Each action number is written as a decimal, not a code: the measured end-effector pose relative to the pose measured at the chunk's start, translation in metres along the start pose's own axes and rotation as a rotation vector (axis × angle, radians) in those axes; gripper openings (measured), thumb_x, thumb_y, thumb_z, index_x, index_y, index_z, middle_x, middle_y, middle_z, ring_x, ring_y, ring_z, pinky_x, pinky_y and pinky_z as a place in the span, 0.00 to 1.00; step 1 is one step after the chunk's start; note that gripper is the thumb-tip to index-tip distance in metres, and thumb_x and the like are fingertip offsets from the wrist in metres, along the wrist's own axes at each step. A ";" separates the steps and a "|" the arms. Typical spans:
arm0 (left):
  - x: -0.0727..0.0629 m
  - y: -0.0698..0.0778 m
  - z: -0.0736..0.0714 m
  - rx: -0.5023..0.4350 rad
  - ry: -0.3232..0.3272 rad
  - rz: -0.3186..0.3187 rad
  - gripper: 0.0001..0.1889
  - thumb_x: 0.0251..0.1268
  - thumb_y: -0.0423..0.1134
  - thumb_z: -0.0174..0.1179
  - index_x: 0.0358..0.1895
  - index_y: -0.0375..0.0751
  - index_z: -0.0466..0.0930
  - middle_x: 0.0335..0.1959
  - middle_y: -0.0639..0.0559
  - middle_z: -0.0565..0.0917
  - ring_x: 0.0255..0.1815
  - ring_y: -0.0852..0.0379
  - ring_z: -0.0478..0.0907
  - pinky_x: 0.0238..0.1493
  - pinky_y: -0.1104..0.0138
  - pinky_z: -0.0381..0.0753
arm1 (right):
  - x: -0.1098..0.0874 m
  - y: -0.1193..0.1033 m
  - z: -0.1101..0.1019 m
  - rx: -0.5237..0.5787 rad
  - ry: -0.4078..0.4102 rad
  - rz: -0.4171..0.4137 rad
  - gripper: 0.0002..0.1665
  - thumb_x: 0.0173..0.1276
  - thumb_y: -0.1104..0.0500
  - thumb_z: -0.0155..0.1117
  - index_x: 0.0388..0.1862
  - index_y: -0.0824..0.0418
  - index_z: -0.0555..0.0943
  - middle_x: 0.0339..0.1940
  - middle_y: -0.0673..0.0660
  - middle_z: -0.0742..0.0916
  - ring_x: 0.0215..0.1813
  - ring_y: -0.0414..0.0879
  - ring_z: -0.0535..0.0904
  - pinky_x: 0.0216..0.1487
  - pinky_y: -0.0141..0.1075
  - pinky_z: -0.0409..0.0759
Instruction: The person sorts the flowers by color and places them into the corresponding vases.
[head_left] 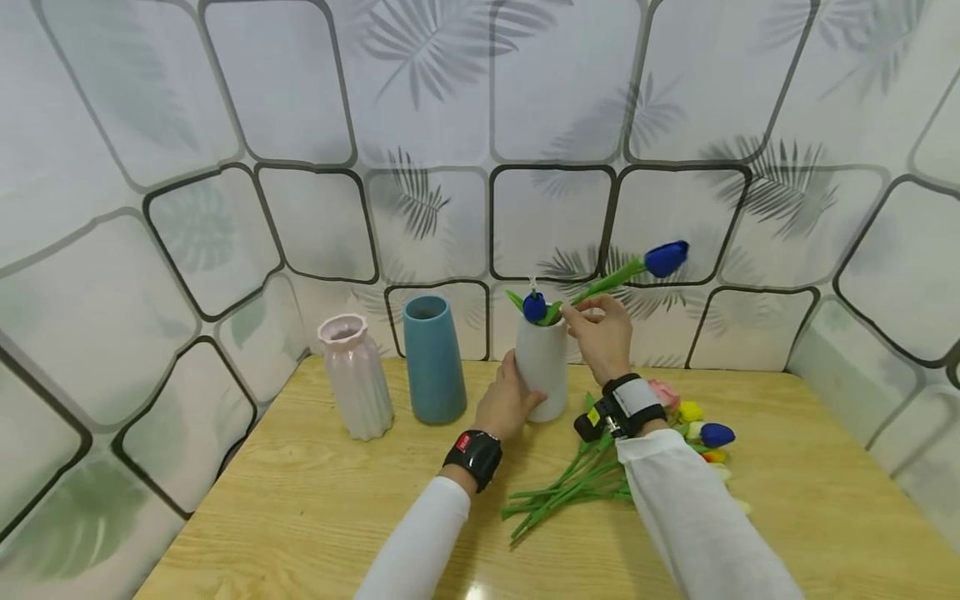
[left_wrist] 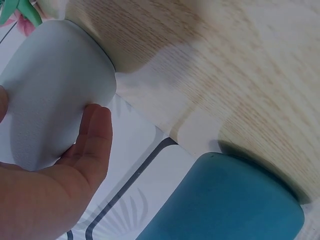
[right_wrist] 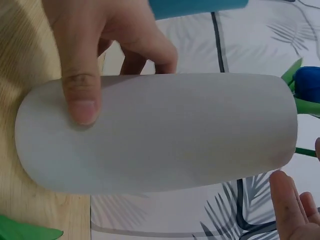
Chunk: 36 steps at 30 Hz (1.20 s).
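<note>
My left hand (head_left: 504,403) grips the lower part of a white vase (head_left: 543,367), thumb toward the front, as the right wrist view also shows. In the vase's mouth stands a blue tulip (head_left: 535,307) with green leaves. At the rim, my right hand (head_left: 606,340) pinches the green stem of a second blue tulip (head_left: 666,259), whose bloom leans up and out to the right. Part of that stem (right_wrist: 306,152) shows beside the mouth in the right wrist view. How far it reaches inside is hidden by the vase wall.
A blue vase (head_left: 435,367) and a fluted pink vase (head_left: 356,383) stand to the left on the wooden table (head_left: 315,517). Under my right forearm lies a pile of artificial flowers, with stems (head_left: 555,498), a pink bloom (head_left: 664,393) and a blue-white tulip (head_left: 716,434). Patterned cloth (head_left: 427,225) hangs behind.
</note>
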<state>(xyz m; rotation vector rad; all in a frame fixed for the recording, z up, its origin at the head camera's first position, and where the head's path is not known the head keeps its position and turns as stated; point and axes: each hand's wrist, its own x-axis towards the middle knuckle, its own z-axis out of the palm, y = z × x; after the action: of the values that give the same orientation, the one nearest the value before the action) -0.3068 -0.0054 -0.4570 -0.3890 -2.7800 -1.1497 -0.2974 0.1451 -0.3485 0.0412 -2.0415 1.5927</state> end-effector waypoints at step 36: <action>-0.043 -0.036 -0.053 -0.114 -0.149 -0.006 0.16 0.75 0.36 0.52 0.58 0.30 0.75 0.48 0.35 0.82 0.47 0.41 0.81 0.43 0.52 0.80 | -0.088 0.084 -0.066 -0.839 -0.461 0.278 0.28 0.69 0.51 0.63 0.10 0.54 0.66 0.10 0.47 0.65 0.14 0.43 0.67 0.17 0.33 0.61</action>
<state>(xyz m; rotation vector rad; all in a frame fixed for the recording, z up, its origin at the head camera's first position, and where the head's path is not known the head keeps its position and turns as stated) -0.2749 -0.0759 -0.4525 -0.4967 -2.8498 -1.3373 -0.2257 0.2039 -0.4513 -0.2095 -3.0389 0.7785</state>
